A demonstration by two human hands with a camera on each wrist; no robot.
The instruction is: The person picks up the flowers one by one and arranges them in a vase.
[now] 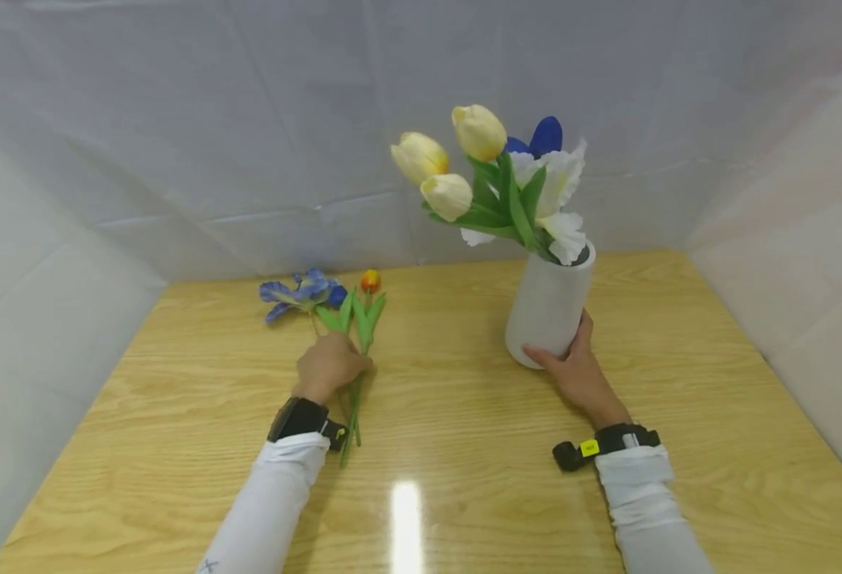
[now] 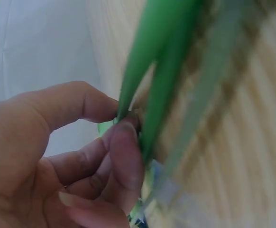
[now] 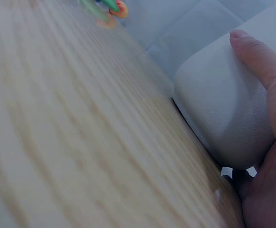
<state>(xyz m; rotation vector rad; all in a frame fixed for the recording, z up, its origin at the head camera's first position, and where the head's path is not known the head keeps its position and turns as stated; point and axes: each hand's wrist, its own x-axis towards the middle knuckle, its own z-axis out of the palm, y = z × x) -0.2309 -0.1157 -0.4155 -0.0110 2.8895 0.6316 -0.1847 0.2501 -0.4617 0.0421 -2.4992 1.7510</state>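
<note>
Low over the tabletop, my left hand (image 1: 328, 367) pinches a green tulip stem (image 2: 150, 61) between thumb and fingertips, just below its leaves. An orange-red tulip (image 1: 370, 281) and a blue iris-like flower (image 1: 299, 293) lie beyond that hand, their stems (image 1: 352, 414) running toward me. My right hand (image 1: 579, 375) grips the lower part of a white vase (image 1: 553, 303), thumb on the near side; its other fingers are mostly hidden behind. Out of the vase lean pale yellow tulips (image 1: 478, 131), ruffled white flowers (image 1: 564, 183) and a dark blue bloom (image 1: 546, 137).
The wooden table (image 1: 450, 399) spans the space between both hands. Pale cloth (image 1: 285, 119) hangs behind it and along both sides. Each wrist wears a black strap with a small camera (image 1: 568, 456).
</note>
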